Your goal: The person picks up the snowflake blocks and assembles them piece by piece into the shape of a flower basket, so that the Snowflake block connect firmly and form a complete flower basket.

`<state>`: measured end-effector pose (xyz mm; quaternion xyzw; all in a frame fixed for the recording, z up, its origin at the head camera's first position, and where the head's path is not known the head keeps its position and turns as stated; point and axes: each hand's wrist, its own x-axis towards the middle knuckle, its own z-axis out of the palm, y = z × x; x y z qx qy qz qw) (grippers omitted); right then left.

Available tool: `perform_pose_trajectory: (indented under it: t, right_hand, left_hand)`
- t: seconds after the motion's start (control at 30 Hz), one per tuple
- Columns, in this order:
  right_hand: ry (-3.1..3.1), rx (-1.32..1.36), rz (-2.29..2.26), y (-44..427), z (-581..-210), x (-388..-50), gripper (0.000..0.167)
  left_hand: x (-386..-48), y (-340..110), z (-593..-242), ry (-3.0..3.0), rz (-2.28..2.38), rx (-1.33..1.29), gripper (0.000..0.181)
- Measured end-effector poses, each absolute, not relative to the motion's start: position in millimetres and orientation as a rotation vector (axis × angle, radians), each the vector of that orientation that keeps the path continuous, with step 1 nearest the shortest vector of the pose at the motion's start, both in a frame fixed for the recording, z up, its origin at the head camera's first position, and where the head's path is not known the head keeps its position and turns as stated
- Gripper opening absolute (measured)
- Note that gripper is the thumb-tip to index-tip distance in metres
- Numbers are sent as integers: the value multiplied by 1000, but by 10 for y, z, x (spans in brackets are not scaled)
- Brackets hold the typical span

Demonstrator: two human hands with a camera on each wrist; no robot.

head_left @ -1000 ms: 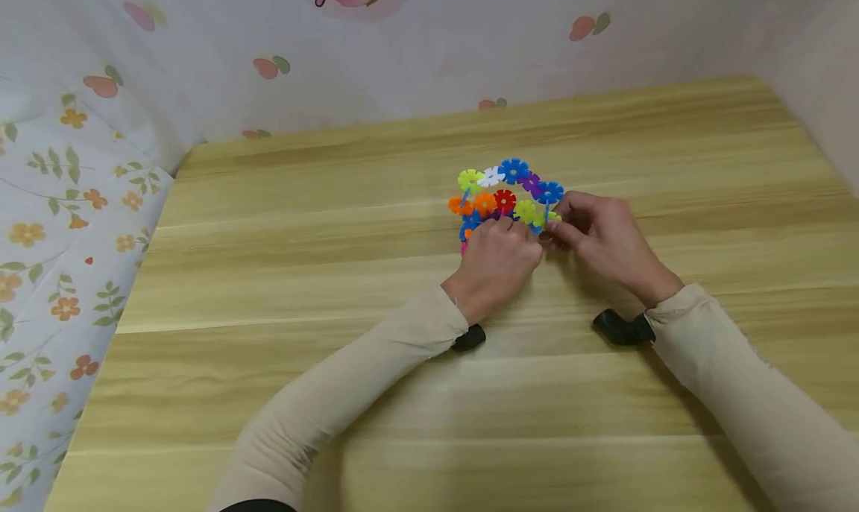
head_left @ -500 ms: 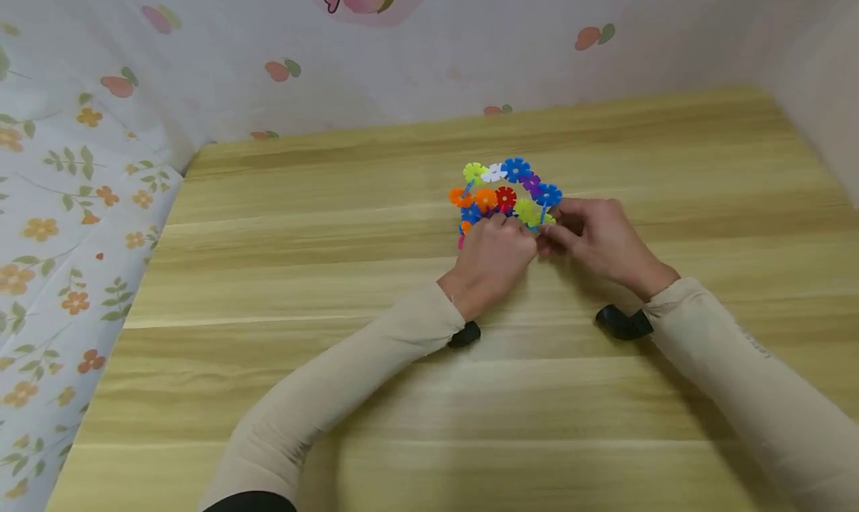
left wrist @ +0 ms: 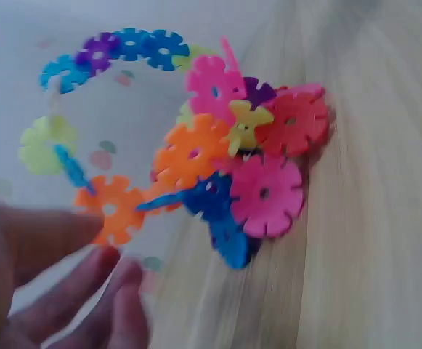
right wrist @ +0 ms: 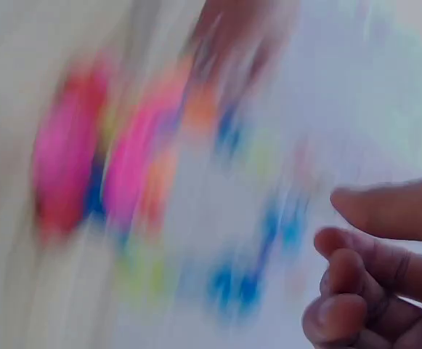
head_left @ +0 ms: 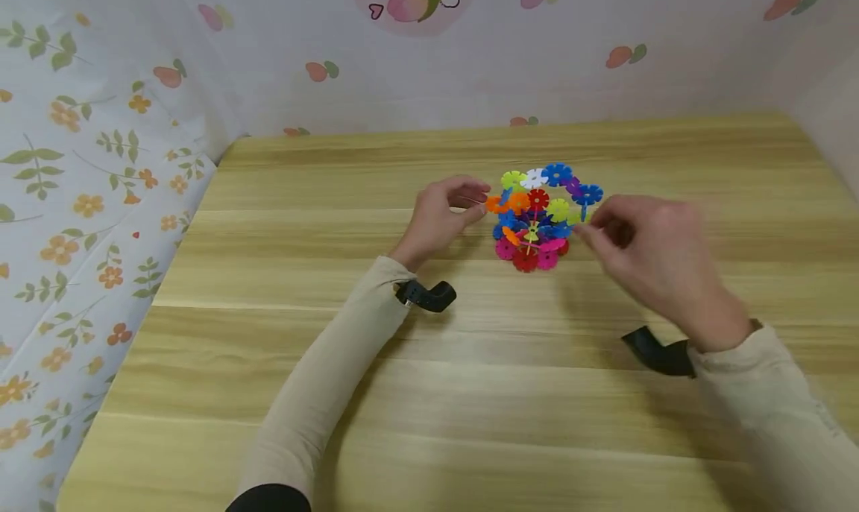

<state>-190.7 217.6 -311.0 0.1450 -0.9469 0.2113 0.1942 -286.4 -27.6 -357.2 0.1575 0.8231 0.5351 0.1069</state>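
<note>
A model made of colourful flower-shaped interlocking discs stands on the table, with a ring of discs arching up above its cluster of pink, red and blue ones. At its left side my left hand pinches an orange disc at the edge of the ring, thumb and finger at its rim. My right hand is just right of the model, close to the blue disc. In the blurred right wrist view, the right thumb and fingers are apart from the discs and hold nothing.
The wood-grain table runs out in front and to both sides. A printed white cloth hangs behind it, and a floral cloth lies along its left edge. Black curved wrist mounts stick out beneath both wrists.
My left hand has left the model's front and moved round to its left side, uncovering the lower discs. The right hand has drawn away to the right. The view has also shifted.
</note>
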Motion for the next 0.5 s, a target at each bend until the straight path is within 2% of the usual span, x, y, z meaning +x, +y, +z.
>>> perform_pose_trajectory:
  t: [0.07, 0.13, 0.2, 0.27, 0.33, 0.5]
  right_hand:
    - [-2646, 533, 506, 1920, -3176, -1883, 21]
    - [-2677, 594, 362, 1707, -3316, -1959, 35]
    - [-2712, 590, 190, 1573, -3461, -2071, 49]
    - [-2741, 547, 92, 1517, -3582, -2167, 55]
    - [-2753, 494, 80, 1524, -3656, -2223, 53]
    - [-2730, 421, 235, 1606, -3661, -2288, 31]
  left_hand:
    - [-2917, -208, -3647, 2444, 1562, 477, 22]
    - [-2920, -188, -3699, 2438, 1597, 437, 18]
    - [-2901, -200, -3736, 2424, 1660, 408, 15]
    - [-2870, -195, -3745, 2400, 1696, 385, 14]
    - [-2838, -168, -3739, 2388, 1699, 416, 14]
    - [-2756, -59, -3680, 2425, 1646, 549, 9]
